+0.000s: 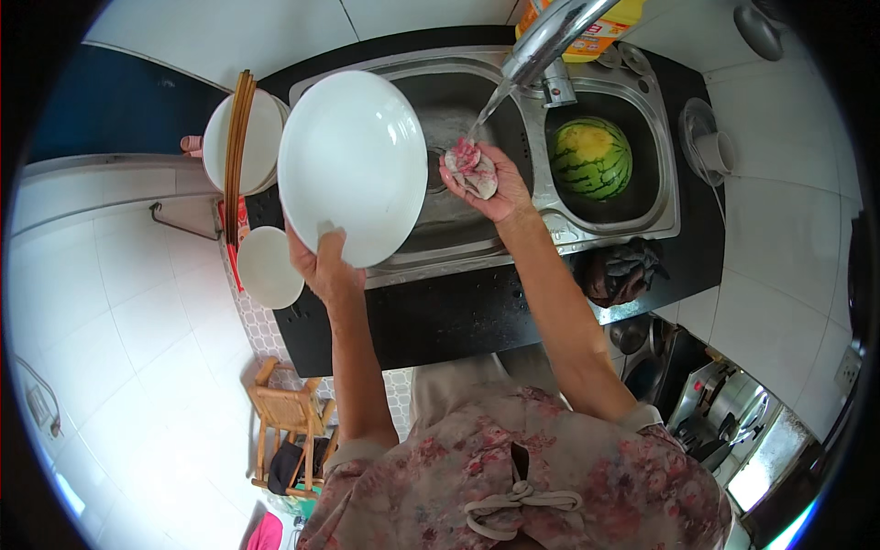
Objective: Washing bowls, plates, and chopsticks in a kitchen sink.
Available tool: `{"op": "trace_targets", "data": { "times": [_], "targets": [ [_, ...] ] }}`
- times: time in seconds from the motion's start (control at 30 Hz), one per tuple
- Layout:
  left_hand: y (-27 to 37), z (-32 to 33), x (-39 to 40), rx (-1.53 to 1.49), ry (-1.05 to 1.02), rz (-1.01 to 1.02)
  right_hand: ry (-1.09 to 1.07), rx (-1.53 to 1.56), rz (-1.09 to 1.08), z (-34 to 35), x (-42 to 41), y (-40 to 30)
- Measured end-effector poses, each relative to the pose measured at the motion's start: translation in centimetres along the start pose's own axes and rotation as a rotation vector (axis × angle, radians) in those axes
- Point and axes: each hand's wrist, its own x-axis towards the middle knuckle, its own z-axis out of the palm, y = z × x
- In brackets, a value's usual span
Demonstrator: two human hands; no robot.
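Note:
My left hand (pixel 325 265) grips a white oval plate (pixel 354 158) by its lower rim, thumb on its face. The plate is tilted up over the left side of the larger sink basin (pixel 454 223). In my right hand (pixel 509 182) lies a crumpled pink-and-white cloth (pixel 472 170), resting on the palm with the fingers curled about it. Water (pixel 489 110) runs from the chrome faucet (pixel 550 48) onto this cloth. Plate and cloth are apart from each other.
A watermelon (pixel 591 159) sits in the smaller basin. Left of the sink are stacked white plates (pixel 258 144), chopsticks (pixel 238 151) and a white bowl (pixel 270 268). A dark plastic bag (pixel 622 271) lies on the black counter (pixel 447 320). A cup (pixel 715 151) stands at the right.

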Motion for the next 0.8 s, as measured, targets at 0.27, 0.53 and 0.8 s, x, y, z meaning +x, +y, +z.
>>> {"op": "trace_targets", "data": {
  "times": [0.27,0.53,0.8],
  "targets": [
    [2.1,-0.6,-2.6,-0.066,0.128,-0.058,-0.197,0.062,0.018,0.0,4.0,1.2],
    [1.7,-0.9,-3.5,0.095,0.164,-0.087,0.040,-0.456,-0.219,1.4,3.6,1.3],
    [-3.4,-1.0,-1.7,-0.137,0.045,-0.372,0.403,-0.999,-0.268,4.0,-4.3,-3.8]
  ]
}}
